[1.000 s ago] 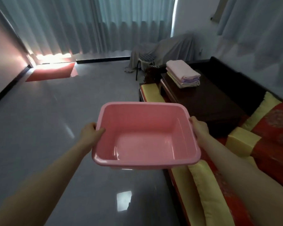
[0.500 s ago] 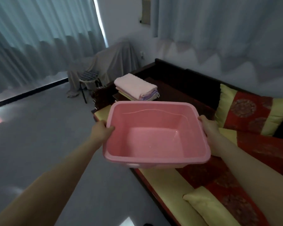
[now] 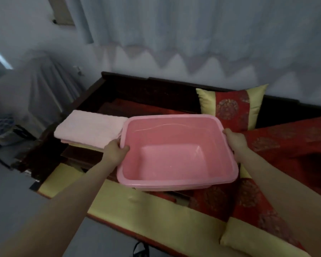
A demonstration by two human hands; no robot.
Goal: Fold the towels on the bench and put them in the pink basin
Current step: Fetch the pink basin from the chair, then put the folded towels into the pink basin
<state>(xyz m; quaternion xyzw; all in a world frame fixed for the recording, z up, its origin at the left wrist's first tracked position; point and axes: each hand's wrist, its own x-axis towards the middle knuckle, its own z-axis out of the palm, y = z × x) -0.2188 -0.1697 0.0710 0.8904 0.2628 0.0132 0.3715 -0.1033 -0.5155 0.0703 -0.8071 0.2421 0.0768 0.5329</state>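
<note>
I hold an empty pink basin (image 3: 174, 182) in the air over the bench. My left hand (image 3: 115, 151) grips its left rim, thumb hooked inside. Its right rim is gripped by my right hand (image 3: 234, 140). A stack of folded towels (image 3: 89, 130), pale pink on top, lies on the dark wooden low table (image 3: 85, 156) just left of the basin. The basin's rim hides the stack's right edge.
The bench (image 3: 156, 206) has a yellow and red cushion along its front. A red and yellow pillow (image 3: 230, 106) leans on the dark backrest; another (image 3: 252, 240) lies at the lower right. Curtains hang behind. A cloth-covered chair (image 3: 33, 86) stands far left.
My view has swung right and closer to the bench. The basin, still in both hands, now hangs over the bench next to the towel stack.
</note>
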